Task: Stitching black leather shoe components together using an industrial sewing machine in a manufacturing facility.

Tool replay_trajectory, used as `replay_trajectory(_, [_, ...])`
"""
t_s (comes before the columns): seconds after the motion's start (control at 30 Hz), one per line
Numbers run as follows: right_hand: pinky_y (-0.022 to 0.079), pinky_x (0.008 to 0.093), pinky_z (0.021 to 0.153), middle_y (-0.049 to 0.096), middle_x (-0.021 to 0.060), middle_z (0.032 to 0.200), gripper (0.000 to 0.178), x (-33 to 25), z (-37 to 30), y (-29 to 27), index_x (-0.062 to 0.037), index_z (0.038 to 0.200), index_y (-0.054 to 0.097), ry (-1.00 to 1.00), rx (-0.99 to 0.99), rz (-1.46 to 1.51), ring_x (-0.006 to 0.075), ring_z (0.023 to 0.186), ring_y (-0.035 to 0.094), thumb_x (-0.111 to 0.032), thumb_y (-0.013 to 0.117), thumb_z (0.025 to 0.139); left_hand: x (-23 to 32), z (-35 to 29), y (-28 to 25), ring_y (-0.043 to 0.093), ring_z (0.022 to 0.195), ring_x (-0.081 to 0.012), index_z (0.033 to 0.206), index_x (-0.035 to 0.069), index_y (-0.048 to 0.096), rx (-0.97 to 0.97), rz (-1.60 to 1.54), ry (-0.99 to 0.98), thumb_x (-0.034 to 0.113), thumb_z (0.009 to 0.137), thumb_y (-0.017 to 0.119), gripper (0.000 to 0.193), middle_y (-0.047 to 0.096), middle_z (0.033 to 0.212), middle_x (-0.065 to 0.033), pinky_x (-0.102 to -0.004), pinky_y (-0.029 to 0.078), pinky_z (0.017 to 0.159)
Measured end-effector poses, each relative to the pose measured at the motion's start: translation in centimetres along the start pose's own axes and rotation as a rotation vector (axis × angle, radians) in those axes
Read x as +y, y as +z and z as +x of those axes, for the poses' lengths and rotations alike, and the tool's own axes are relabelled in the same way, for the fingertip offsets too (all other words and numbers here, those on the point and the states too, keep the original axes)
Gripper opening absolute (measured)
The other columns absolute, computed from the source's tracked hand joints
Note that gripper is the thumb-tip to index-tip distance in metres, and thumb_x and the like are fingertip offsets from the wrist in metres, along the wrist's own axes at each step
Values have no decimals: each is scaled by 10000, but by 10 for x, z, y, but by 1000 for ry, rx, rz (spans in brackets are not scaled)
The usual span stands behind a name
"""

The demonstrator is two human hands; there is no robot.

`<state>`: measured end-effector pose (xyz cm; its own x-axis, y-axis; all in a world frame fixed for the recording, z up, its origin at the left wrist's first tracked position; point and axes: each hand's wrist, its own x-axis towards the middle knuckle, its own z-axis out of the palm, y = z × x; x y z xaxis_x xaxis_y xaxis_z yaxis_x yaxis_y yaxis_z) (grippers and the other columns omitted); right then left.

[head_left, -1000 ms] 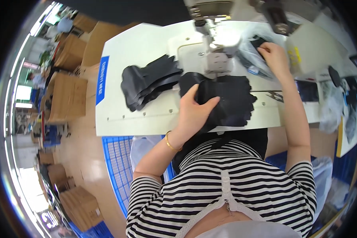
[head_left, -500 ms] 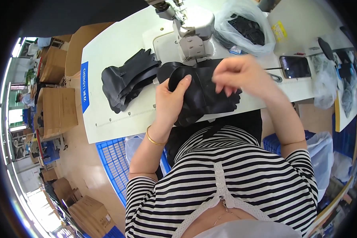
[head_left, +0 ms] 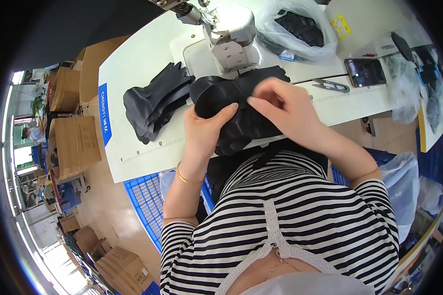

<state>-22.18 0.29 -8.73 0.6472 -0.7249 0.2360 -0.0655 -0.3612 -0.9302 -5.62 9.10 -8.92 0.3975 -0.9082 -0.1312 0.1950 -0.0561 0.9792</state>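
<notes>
A pile of black leather-like pieces (head_left: 214,93) with a stitched seam lies at the table's front edge, below the sewing machine (head_left: 231,42). My left hand (head_left: 204,129) is closed on the left side of these pieces, its thumb pressed on top. Over the right part of the same pieces, my right hand (head_left: 293,110) has its fingers curled with thumb and forefinger close together near the seam. What that hand pinches, if anything, is too small to see. Another stack of black pieces (head_left: 155,103) with notched ends rests to the left.
Thread snips (head_left: 333,87) and a dark phone (head_left: 365,72) lie on the table at the right. Behind them is a clear plastic bag (head_left: 266,37) of black pieces. A blue basket (head_left: 145,196) stands under the table's left edge, and cardboard boxes (head_left: 76,145) stand on the floor beyond.
My right hand has moved left and slightly down, closer to my left thumb. The raised edge of the top piece now lies flatter. The thread snips have come fully into sight.
</notes>
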Motion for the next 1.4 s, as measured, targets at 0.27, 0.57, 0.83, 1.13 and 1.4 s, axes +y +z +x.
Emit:
replay_trajectory(0.27, [441, 259, 635, 607, 29, 1072, 457, 24, -56, 15, -43, 1291, 468, 329, -465, 1135, 95, 869, 570, -232, 591, 894, 22, -20, 25, 609, 845, -138, 943, 3, 636, 36, -388, 82, -42, 764, 702, 196, 643, 905, -52, -282, 496, 799])
replay_trajectory(0.57, [344, 181, 466, 595, -12, 727, 208, -8, -26, 17, -70, 886, 637, 645, 245, 886, 27, 559, 478, -277, 641, 881, 20, -6, 15, 593, 783, -113, 905, -1, 662, 97, 153, 214, -23, 768, 711, 147, 657, 870, -34, -251, 485, 744])
replay_trajectory(0.83, [404, 239, 502, 567, 49, 752, 139, 1, -40, 2, -14, 782, 582, -274, -24, 80, 108, 573, 521, -75, 707, 789, 3, 5, -11, 639, 888, -179, 1060, -4, 603, -5, -316, -177, -22, 822, 657, 244, 651, 994, -82, -321, 526, 808])
replay_trajectory(1.13, [501, 296, 562, 654, 104, 900, 93, 20, -42, 10, -4, 825, 618, -145, -58, -137, 225, 657, 635, -62, 678, 784, 17, 1, -11, 609, 1033, -245, 1175, -36, 531, -153, -815, -213, 120, 962, 476, 270, 616, 1149, -142, -382, 469, 938])
replay_trajectory(1.4, [459, 237, 609, 617, 18, 875, 307, -4, -48, 35, -18, 1097, 537, 257, -163, 1020, 70, 714, 560, -55, 661, 818, 38, -26, 19, 608, 985, -180, 1135, 14, 564, -30, -535, -69, -6, 839, 638, 307, 620, 1075, -82, -323, 496, 867])
